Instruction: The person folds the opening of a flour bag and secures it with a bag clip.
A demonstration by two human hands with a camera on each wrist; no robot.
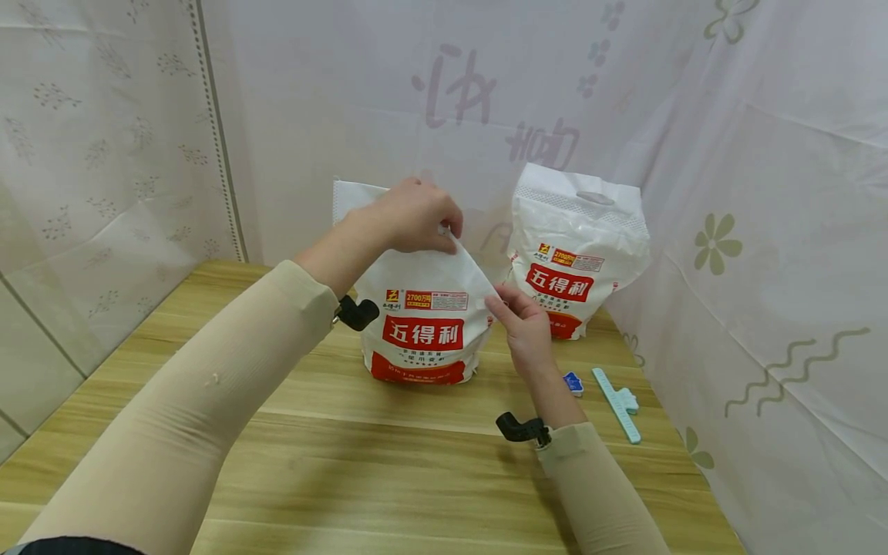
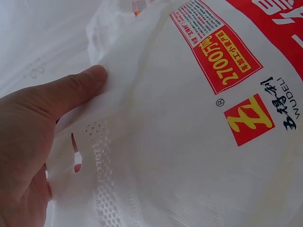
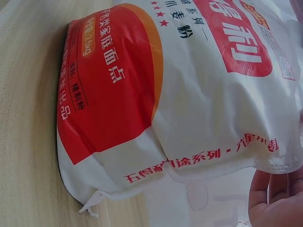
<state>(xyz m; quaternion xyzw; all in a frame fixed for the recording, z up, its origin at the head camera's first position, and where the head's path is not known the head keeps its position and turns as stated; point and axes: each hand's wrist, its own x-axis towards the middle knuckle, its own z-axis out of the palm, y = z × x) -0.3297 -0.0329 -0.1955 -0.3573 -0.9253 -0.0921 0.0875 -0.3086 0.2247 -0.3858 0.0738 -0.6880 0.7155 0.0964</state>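
A white flour bag (image 1: 423,270) with red and gold print stands upright on the wooden table. My left hand (image 1: 416,216) pinches its top edge between thumb and fingers, the thumb on the printed side. In the left wrist view, that thumb (image 2: 80,87) lies close to the slotted handle hole and a band of small perforations. Lower down, my right hand (image 1: 523,327) pinches the bag's right side edge. The right wrist view shows curled fingers (image 3: 272,189) at that edge, partly cut off by the frame, and the bag's red lower panel (image 3: 113,85).
A second flour bag (image 1: 579,254) of the same print stands behind to the right, its top slanted. On the table's right side lie a pale mint bag clip (image 1: 617,405) and a small blue-and-white piece (image 1: 573,384). Patterned cloth (image 1: 312,100) hangs around the table.
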